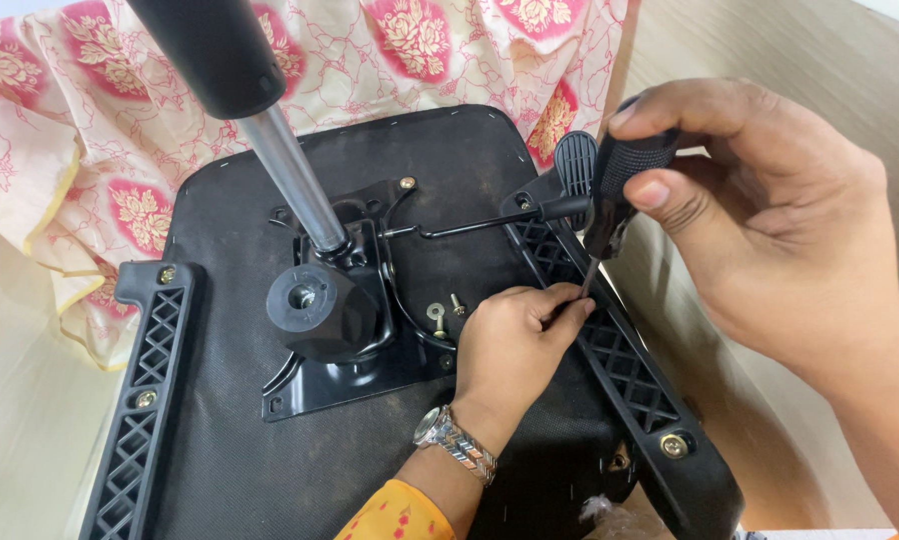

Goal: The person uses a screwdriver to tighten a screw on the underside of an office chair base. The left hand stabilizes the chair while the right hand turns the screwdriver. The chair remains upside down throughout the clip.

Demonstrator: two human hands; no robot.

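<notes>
While the screwdriver (618, 185) is gripped by its black ribbed handle in the right hand (770, 230), its thin shaft is steadied by the left hand's (515, 345) pinching fingers (568, 305) over the armrest bracket (620, 360). Stiff and light, it is best held at the handle.

We cannot see the screwdriver (615, 190) tip: the left hand (515, 345) closes over it at about 5 o'clock from the handle, so any screw beneath stays hidden. The right hand (780, 230) covers most of the handle's top, and its forearm runs off the frame at 4 o'clock. The gas cylinder (232, 75) is cut at 12 o'clock. The left armrest bracket (135, 400) leaves at 7 o'clock. Two loose bolts (446, 312) look too small to identify, perhaps screws.
</notes>
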